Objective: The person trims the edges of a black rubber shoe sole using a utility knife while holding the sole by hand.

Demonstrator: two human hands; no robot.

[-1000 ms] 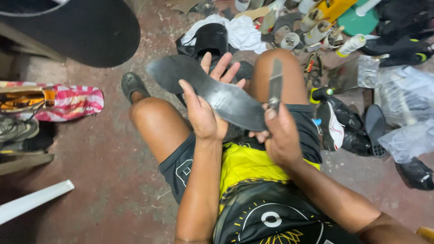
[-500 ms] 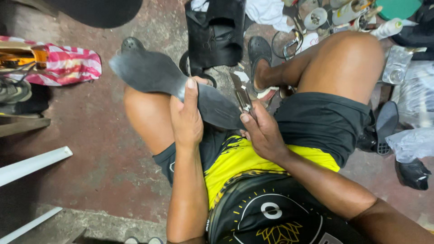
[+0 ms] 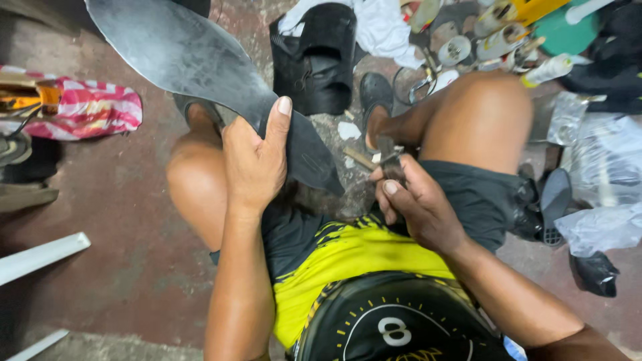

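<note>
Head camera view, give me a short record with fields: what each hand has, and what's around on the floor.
left hand: grips a dark shoe sole at its narrow waist, thumb on top
right hand: holds a small metal tool near the sole's lower end; tool type unclear
posture: seated, knees apart over a reddish floor
ahead: black sandal, white cloth, rolls of tape
left side: red-and-white striped bag
right side: clear plastic bags
</note>
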